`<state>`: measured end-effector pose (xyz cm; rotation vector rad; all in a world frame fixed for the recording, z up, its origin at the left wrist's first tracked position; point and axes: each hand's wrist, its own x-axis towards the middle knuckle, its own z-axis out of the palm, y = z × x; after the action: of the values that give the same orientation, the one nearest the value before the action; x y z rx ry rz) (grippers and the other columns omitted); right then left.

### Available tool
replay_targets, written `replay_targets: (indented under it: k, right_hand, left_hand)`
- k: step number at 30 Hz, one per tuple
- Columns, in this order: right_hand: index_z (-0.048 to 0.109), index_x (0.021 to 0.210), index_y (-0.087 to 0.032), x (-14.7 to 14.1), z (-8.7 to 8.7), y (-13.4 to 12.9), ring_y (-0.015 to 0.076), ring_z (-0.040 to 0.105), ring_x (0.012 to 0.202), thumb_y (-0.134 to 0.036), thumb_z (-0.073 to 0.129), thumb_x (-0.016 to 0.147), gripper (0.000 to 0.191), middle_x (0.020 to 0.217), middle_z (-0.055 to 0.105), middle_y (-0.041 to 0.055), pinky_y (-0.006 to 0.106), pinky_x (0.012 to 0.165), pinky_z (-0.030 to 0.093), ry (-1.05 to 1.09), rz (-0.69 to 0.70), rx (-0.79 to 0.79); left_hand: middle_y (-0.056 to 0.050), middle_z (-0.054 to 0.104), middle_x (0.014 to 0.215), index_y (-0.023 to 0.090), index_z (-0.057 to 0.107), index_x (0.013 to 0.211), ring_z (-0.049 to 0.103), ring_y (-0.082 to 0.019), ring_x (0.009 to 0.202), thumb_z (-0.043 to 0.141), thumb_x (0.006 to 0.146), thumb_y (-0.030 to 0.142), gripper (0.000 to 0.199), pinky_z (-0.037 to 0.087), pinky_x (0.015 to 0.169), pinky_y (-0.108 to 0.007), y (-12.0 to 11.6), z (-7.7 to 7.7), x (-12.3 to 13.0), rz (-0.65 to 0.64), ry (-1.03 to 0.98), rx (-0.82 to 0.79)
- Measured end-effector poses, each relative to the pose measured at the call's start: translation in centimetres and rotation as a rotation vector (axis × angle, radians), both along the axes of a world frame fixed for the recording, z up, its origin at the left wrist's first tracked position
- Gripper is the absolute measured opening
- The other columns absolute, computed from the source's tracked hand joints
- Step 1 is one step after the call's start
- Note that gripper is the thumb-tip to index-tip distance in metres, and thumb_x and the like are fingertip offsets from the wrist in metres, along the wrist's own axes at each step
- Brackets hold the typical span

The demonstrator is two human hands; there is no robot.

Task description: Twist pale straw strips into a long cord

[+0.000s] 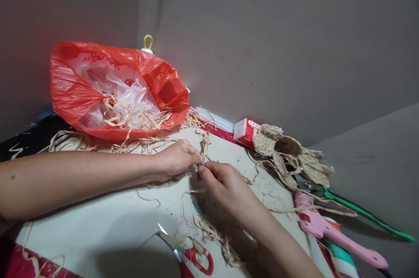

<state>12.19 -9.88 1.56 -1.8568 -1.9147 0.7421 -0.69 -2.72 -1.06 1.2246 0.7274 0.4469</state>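
Note:
My left hand (178, 161) and my right hand (225, 184) meet over the middle of the white tabletop (131, 225), fingertips pinched close together. Between them is a thin straw braid (205, 143), a short length of which shows just beyond the fingers. The exact spot where they grip it is hidden by the fingers. Below the right forearm lies more looped straw cord (231, 252). Scissors with red handles (196, 255) rest on the table nearer to me, blades pointing up and left.
A red plastic bag (65, 90) with loose straw strips (121, 114) stands at the back left against the wall. To the right are a red and white box (246, 132), coiled straw pieces (281, 160), green-handled pliers (366, 214) and a pink glue gun (330, 231).

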Motion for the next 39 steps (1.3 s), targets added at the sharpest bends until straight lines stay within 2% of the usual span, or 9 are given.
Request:
replay_targets:
  k: [7,15,19,21,23,27,32,35,39]
  right_hand:
    - [0.062,0.077,-0.017,-1.2,0.1,-0.8,0.0229,0.063,0.058,-0.025,0.036,0.093,0.032,0.071,0.071,0.0148,0.031,0.052,0.027,-0.613,0.035,0.070]
    - [0.063,0.088,-0.014,-3.6,0.5,-2.4,0.0216,0.062,0.055,-0.005,0.052,0.074,0.020,0.063,0.069,0.0112,0.030,0.048,0.022,-0.698,0.265,-0.038]
    - [0.060,0.073,-0.019,-4.4,2.6,-4.6,0.0133,0.053,0.048,-0.014,0.059,0.075,0.006,0.063,0.066,0.0028,0.027,0.044,0.023,-0.408,0.434,-0.161]
    - [0.057,0.066,-0.021,-3.5,3.7,-4.8,0.0109,0.049,0.048,-0.030,0.059,0.082,0.018,0.062,0.063,-0.0006,0.024,0.043,0.025,-0.185,0.467,-0.206]
    - [0.054,0.062,-0.021,-1.8,4.2,-4.0,0.0107,0.047,0.049,-0.038,0.052,0.087,0.031,0.057,0.057,-0.0014,0.022,0.045,0.028,-0.011,0.345,-0.116]
    - [0.052,0.060,-0.019,1.9,2.8,-0.3,0.0121,0.042,0.049,-0.042,0.050,0.087,0.035,0.052,0.050,-0.0006,0.025,0.048,0.030,0.080,-0.223,0.288]
    - [0.057,0.072,-0.016,2.2,-0.4,2.3,0.0132,0.054,0.053,-0.054,0.057,0.078,0.038,0.063,0.060,0.0035,0.025,0.052,0.044,0.739,-0.180,-0.253]
    - [0.050,0.065,-0.017,1.5,-1.2,2.3,0.0045,0.032,0.036,-0.054,0.064,0.073,0.041,0.048,0.045,-0.0054,0.017,0.035,0.026,0.917,-0.184,-0.417]
    - [0.048,0.063,-0.017,2.0,-1.2,2.4,0.0028,0.012,0.038,-0.054,0.064,0.073,0.042,0.044,0.026,-0.0118,0.017,0.034,0.007,0.866,-0.173,-0.462]
  left_hand:
    - [0.010,0.031,0.033,0.018,0.047,0.058,0.022,-0.005,0.028,0.058,0.078,0.030,0.026,0.013,0.031,-0.020,-0.1,-0.6,0.3,0.009,-0.074,-0.086]
    - [0.009,0.032,0.030,0.017,0.055,0.065,0.022,-0.006,0.026,0.055,0.077,0.025,0.015,0.011,0.032,-0.021,0.0,0.0,0.0,0.006,-0.005,-0.068]
    - [0.010,0.029,0.030,0.018,0.053,0.066,0.021,-0.006,0.026,0.054,0.079,0.025,0.015,0.013,0.032,-0.020,0.5,0.2,-0.2,-0.007,-0.036,-0.087]
    - [0.010,0.030,0.031,0.018,0.053,0.066,0.022,-0.006,0.026,0.054,0.079,0.025,0.014,0.013,0.032,-0.020,0.7,0.2,-0.3,-0.028,-0.055,-0.086]
    - [0.010,0.032,0.032,0.018,0.053,0.066,0.023,-0.006,0.027,0.056,0.078,0.026,0.014,0.014,0.031,-0.020,0.8,0.1,-0.3,-0.047,-0.078,-0.082]
    - [0.010,0.032,0.032,0.018,0.053,0.067,0.024,-0.006,0.027,0.058,0.077,0.031,0.017,0.015,0.031,-0.020,0.7,0.0,-0.4,-0.062,-0.090,-0.057]
    - [0.007,0.047,0.043,0.016,0.054,0.069,0.026,-0.005,0.029,0.057,0.076,0.035,0.020,0.015,0.031,-0.020,0.8,-0.2,-0.4,-0.107,-0.098,0.026]
    - [0.007,0.044,0.042,0.015,0.055,0.065,0.026,-0.004,0.031,0.058,0.075,0.036,0.024,0.015,0.032,-0.021,0.7,-0.2,-0.3,-0.118,-0.069,0.096]
    - [0.009,0.034,0.036,0.015,0.056,0.065,0.022,-0.005,0.032,0.058,0.075,0.037,0.024,0.014,0.034,-0.022,0.7,0.1,-0.3,-0.122,-0.038,0.143]
